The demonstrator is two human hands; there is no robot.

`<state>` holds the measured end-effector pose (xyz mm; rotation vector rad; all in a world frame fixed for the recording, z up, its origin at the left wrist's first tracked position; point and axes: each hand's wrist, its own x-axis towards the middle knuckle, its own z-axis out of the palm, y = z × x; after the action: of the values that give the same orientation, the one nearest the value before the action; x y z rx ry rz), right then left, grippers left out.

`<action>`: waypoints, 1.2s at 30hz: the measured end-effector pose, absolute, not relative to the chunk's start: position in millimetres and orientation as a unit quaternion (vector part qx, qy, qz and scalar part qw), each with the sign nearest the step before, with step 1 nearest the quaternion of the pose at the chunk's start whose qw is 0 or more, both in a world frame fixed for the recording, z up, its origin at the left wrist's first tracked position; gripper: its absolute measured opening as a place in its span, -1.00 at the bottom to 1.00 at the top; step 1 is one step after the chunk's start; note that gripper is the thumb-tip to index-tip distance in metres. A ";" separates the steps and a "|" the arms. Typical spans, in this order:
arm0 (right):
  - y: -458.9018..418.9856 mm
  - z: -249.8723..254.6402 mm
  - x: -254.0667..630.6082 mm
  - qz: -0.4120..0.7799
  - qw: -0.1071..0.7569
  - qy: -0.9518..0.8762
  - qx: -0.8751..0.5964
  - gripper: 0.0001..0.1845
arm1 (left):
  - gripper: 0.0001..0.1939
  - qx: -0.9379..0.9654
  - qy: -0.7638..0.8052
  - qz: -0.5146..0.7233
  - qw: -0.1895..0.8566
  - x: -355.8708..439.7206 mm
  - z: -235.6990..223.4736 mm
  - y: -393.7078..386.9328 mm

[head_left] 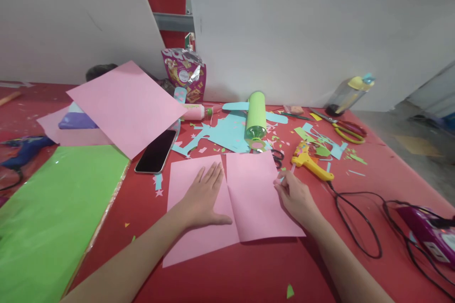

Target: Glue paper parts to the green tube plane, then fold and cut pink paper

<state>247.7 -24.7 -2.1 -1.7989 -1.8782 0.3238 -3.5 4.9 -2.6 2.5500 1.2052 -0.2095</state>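
Note:
A pink sheet of paper [256,199] lies on the red table in front of me, with a crease or seam running down its middle. My left hand [202,199] rests flat on the left half, fingers stretched and thumb spread to the right. At the right edge of the paper, my right hand [293,196] is closed, thumb and fingers pinching that edge. The right half looks slightly raised at its lower side. Just beyond the paper lies a green-wrapped bottle [256,113] with light blue strips at its sides. Dark scissor handles [277,157] show partly behind the paper.
A yellow glue gun [313,163] with its cable lies to the right, near red-and-yellow scissors [350,132]. A phone [156,151], green sheets [60,213] and another pink sheet [130,109] are at left. Paper scraps [227,132] litter the back.

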 end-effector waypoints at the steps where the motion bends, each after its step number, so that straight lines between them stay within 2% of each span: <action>1: -24.8 -0.6 247.8 0.129 0.257 -0.683 -0.671 -0.91 | 0.13 0.891 0.421 -0.072 0.155 -3.4 -2.9 5.0; 5: -26.4 7.4 247.3 0.164 0.244 -0.670 -0.681 -0.81 | 0.11 0.892 0.420 -0.070 0.150 -3.2 -3.3 5.0; 10: -30.1 14.2 243.0 0.097 0.220 -0.760 -0.603 -0.90 | 0.09 0.898 0.412 -0.060 0.142 -4.2 -3.2 4.0; 16: -30.1 9.9 244.9 -0.042 0.276 -0.820 -0.500 -0.81 | 0.04 0.903 0.406 -0.061 0.125 -4.3 -3.3 3.5; 22: -21.5 3.5 251.5 -0.114 0.335 -0.740 -0.571 -0.90 | -0.13 0.907 0.399 -0.056 0.123 -3.1 -3.4 5.2; 24: -17.6 1.9 251.6 -0.091 0.329 -0.707 -0.620 -0.89 | -0.18 0.901 0.409 -0.058 0.132 -2.5 -2.9 5.1; 28: -14.2 2.6 249.6 0.019 0.303 -0.657 -0.690 -0.75 | -0.23 0.890 0.430 -0.055 0.142 -0.5 -0.5 3.4; 32: -16.6 3.4 248.3 0.091 0.283 -0.647 -0.702 -0.78 | -0.03 0.894 0.421 -0.061 0.143 -0.1 -1.2 1.4; 36: -20.2 -0.8 247.7 0.085 0.249 -0.675 -0.689 -0.83 | 0.06 0.896 0.421 -0.045 0.135 -1.5 -7.5 0.7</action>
<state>247.7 -20.2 -0.8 -1.8765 -1.8401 0.2303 -1.5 0.7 -7.5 2.5963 1.2190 -0.1315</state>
